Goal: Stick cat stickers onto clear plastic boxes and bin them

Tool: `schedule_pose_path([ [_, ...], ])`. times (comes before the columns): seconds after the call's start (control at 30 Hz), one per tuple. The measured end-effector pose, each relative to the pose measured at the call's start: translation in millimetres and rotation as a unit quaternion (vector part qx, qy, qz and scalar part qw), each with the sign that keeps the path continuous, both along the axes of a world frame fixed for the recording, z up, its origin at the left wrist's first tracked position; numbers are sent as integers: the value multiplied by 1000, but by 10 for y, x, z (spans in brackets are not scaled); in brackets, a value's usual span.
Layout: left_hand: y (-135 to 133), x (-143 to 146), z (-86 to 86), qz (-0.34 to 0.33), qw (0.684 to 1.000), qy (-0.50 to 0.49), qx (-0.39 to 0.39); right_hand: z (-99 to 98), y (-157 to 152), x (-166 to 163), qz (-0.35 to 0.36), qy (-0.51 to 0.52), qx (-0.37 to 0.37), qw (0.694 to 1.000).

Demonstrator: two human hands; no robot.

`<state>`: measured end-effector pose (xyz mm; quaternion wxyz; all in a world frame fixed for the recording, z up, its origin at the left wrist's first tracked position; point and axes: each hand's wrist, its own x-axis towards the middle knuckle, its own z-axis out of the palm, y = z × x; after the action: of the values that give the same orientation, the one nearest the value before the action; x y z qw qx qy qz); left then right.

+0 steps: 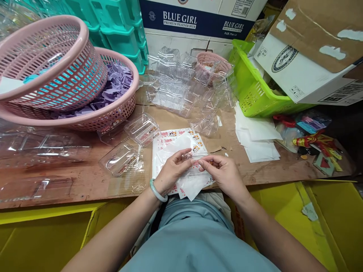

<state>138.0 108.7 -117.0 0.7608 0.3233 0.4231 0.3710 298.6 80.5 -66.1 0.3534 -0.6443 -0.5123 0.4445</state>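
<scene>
Over the sticker sheets at the table's front edge, my left hand (176, 166) and my right hand (222, 172) meet, fingers pinched. Between them is a clear plastic case (198, 155), gripped from both sides; its outline is hard to make out against the paper. Beneath lie sticker sheets (177, 133) with red print and small cartoon figures, partly covered by a blank white sheet (191, 189). To the left of my left hand, clear plastic cases with stickers on them (120, 158) rest on cardboard.
Many empty clear cases (172, 90) are heaped at the back. Pink baskets (113, 109) with purple and blue pieces stand left. White papers (255, 139), a green basket (255, 90) and a carton (306, 71) are right. Yellow boxes (283, 223) sit below the table edge.
</scene>
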Motion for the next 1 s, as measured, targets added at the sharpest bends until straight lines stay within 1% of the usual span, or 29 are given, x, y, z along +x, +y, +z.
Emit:
schedule_pose_path([
  [0.1,0,2,-19,7,999,24,23,-12,-55,-23,4,-106,62,992],
  [0.23,2,27,-38,13,999,31,27,-78,-129,-44,13,-239,194,951],
  [0.37,-14,58,-32,34,998,40,40,-207,-161,-50,30,-311,290,904],
  [0.47,-23,72,-21,37,998,44,41,-293,-179,-31,36,-337,322,884],
  [0.53,-21,70,-25,32,998,40,38,-335,-192,32,21,-333,316,888],
  [0.6,-14,63,-42,29,999,33,31,-366,-201,146,-37,-309,278,909],
  [0.7,-8,65,-76,29,999,23,18,-400,-196,320,-150,-202,194,948],
  [0.77,-24,83,-81,35,999,23,15,-416,-184,345,-179,-119,156,964],
  [0.83,-71,101,-58,46,998,22,24,-423,-170,273,-160,-78,114,977],
  [0.9,-138,96,-10,58,997,16,42,-412,-153,144,-110,-55,64,990],
  [0.93,-171,79,20,65,996,13,53,-399,-141,79,-85,-34,49,995],
  [1.0,-209,7,77,78,994,10,81,-363,-103,-18,-44,27,51,997],
])
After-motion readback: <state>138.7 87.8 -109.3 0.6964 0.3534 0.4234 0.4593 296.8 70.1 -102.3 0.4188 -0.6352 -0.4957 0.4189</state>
